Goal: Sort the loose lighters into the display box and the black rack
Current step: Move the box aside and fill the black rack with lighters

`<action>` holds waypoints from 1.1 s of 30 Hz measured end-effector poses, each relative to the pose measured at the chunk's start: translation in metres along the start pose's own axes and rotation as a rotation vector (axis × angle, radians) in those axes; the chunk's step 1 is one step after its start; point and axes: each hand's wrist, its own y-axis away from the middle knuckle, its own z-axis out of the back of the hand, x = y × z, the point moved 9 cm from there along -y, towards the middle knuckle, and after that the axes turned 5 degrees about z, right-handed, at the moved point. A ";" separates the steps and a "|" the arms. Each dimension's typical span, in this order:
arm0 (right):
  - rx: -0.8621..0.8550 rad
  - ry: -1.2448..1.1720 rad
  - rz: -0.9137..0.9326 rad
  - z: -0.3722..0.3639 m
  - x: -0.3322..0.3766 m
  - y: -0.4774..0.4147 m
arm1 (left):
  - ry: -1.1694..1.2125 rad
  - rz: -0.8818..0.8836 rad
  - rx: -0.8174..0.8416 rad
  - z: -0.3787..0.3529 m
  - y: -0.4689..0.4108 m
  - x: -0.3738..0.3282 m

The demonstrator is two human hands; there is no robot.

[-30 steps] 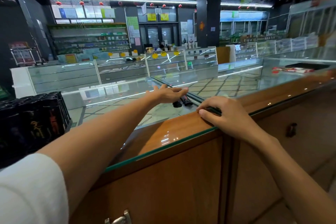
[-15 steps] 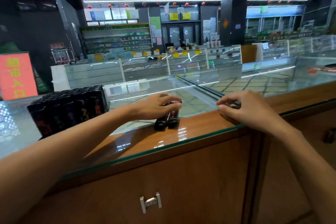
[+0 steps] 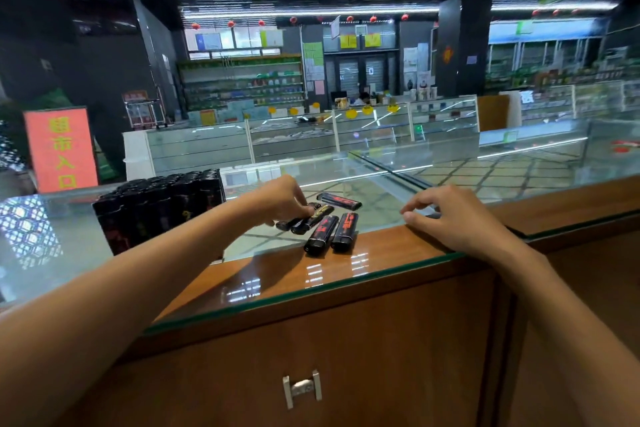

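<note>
Left hand [image 3: 280, 199] curls its fingers onto the gold-printed lighter [image 3: 317, 217]. Two red-printed lighters [image 3: 344, 230] lie between the hands. Right hand [image 3: 460, 218] rests loose on the glass counter [image 3: 398, 253], holding nothing. The black rack [image 3: 156, 208] stands left of the left hand.

**Loose lighters between two hands on the counter**

Five loose lighters [image 3: 322, 222] lie clustered on the glass countertop [image 3: 69, 253] near its front edge: two side by side in front, two to their left, one crosswise behind. The left hand [image 3: 277, 199] touches the left pair. The right hand [image 3: 457, 218] rests to the right, apart from them. A packed lighter display [image 3: 156, 211] stands further left. A drawer handle [image 3: 302, 388] sits below.
</note>
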 end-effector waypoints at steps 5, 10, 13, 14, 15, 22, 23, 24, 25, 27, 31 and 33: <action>-0.017 -0.026 -0.001 0.001 0.001 0.001 | 0.026 -0.161 -0.041 0.005 -0.007 -0.027; -0.026 -0.042 -0.028 0.002 -0.001 0.004 | -0.104 -0.315 0.097 -0.018 -0.038 -0.070; -0.033 -0.043 -0.035 0.002 -0.004 0.004 | -0.097 -0.320 0.094 -0.010 -0.050 -0.062; -0.034 -0.042 -0.036 0.002 -0.004 0.004 | -0.081 -0.303 0.091 -0.007 -0.053 -0.054; -0.036 -0.040 -0.037 0.002 -0.005 0.004 | -0.063 -0.283 0.087 -0.005 -0.056 -0.045; -0.025 -0.048 -0.035 0.001 -0.004 0.005 | 0.111 -0.212 0.120 0.002 -0.045 -0.008; -0.029 -0.050 -0.034 0.001 -0.004 0.005 | 0.174 -0.205 0.162 0.003 -0.039 -0.006; -0.033 -0.050 -0.033 0.002 -0.004 0.005 | 0.241 -0.202 0.206 0.003 -0.032 -0.004; -0.037 -0.048 -0.033 0.002 -0.003 0.005 | 0.300 -0.210 0.234 0.005 -0.024 -0.004; -0.039 -0.044 -0.036 0.002 -0.003 0.005 | 0.315 -0.217 0.151 0.015 -0.010 -0.006; -0.048 -0.033 -0.026 0.002 -0.002 0.004 | 0.045 0.038 0.194 -0.003 0.007 -0.012; -0.046 -0.024 -0.027 0.002 -0.001 0.004 | -0.061 0.116 0.276 -0.019 0.013 -0.019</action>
